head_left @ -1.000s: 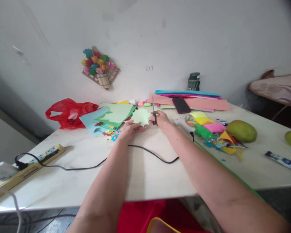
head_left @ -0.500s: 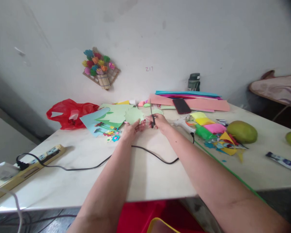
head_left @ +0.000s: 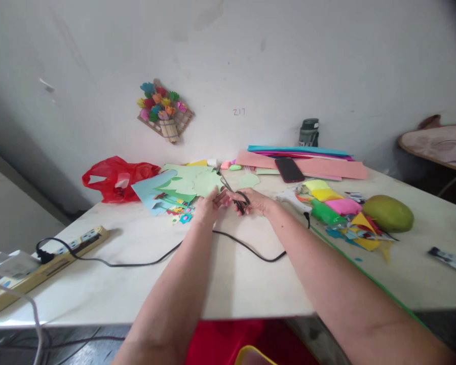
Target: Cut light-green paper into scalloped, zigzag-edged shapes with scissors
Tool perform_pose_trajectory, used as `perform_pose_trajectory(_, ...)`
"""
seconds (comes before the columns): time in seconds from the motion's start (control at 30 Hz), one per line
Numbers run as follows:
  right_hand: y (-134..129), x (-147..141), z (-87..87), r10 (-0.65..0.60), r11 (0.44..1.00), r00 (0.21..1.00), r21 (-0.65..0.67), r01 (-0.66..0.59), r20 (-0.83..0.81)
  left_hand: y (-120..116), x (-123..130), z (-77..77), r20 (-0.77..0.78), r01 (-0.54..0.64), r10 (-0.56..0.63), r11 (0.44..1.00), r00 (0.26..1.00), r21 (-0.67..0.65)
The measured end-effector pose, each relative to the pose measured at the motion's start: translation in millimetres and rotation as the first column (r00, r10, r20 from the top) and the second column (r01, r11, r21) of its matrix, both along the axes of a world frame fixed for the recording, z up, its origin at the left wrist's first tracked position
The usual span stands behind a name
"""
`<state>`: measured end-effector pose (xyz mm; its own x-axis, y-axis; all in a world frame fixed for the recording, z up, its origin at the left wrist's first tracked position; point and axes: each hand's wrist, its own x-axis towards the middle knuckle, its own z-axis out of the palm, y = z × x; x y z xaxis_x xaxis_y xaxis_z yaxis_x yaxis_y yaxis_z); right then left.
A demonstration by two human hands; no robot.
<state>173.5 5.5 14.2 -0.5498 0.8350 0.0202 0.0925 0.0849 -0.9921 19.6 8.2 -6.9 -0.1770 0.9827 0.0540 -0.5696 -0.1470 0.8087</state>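
Note:
Black-handled scissors (head_left: pixel 245 201) are gripped in my right hand (head_left: pixel 257 199), their metal blades slanting up and to the left. My left hand (head_left: pixel 210 205) is closed on the near edge of a pale green paper piece (head_left: pixel 207 182) with a wavy outline. The blades lie beside that paper's right edge; whether they touch it I cannot tell. A smaller pale green paper piece (head_left: pixel 250 180) lies just behind my right hand. Left of my left hand are a larger green sheet (head_left: pixel 178 175), a light blue sheet (head_left: pixel 146 195) and small paper flowers (head_left: pixel 185 218).
A red plastic bag (head_left: pixel 116 177) and a power strip (head_left: pixel 76 243) stand at the left. A black cable (head_left: pixel 148 264) crosses the table. Rightward are a phone (head_left: pixel 289 170), a white glue gun (head_left: pixel 294 199), bright clay packs (head_left: pixel 329 210), a green mango (head_left: pixel 388 213) and coloured sheets (head_left: pixel 338 167).
The scissors have swung from nearly upright to leaning left toward the paper in my left hand. My right hand has turned with them. The whole view has shifted slightly.

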Motion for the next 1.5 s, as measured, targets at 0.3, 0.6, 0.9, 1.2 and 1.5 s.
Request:
perform_pose_trajectory(0.3,3.4,-6.0,-6.4,-0.041,0.999,0.999,0.025,0.041,0.02,0.4,4.9,1.1,0.076,0.01,-0.005,0.998,0.997,-0.065)
perform_pose_trajectory(0.6,3.3,-8.3,-8.4,-0.09,0.996,0.996,0.023,0.09,-0.003,-2.6,9.2,0.9,0.099,-0.007,0.008,1.0,0.995,-0.014)
perform_pose_trajectory(0.9,5.4,-11.5,-11.0,-0.103,0.994,0.995,0.021,0.103,-0.01,-2.7,11.9,1.7,0.088,-0.018,0.019,1.0,0.996,-0.014)
perform_pose_trajectory(1.2,7.9,-12.3,-14.2,-0.115,0.993,0.993,0.012,0.115,-0.02,-3.9,12.4,3.4,0.149,0.004,-0.001,1.0,0.989,-0.017)
perform_pose_trajectory(1.5,7.0,-12.3,-13.0,-0.154,0.987,0.988,0.036,0.154,0.005,-1.4,9.1,2.8,0.205,0.009,-0.003,1.0,0.979,-0.026)
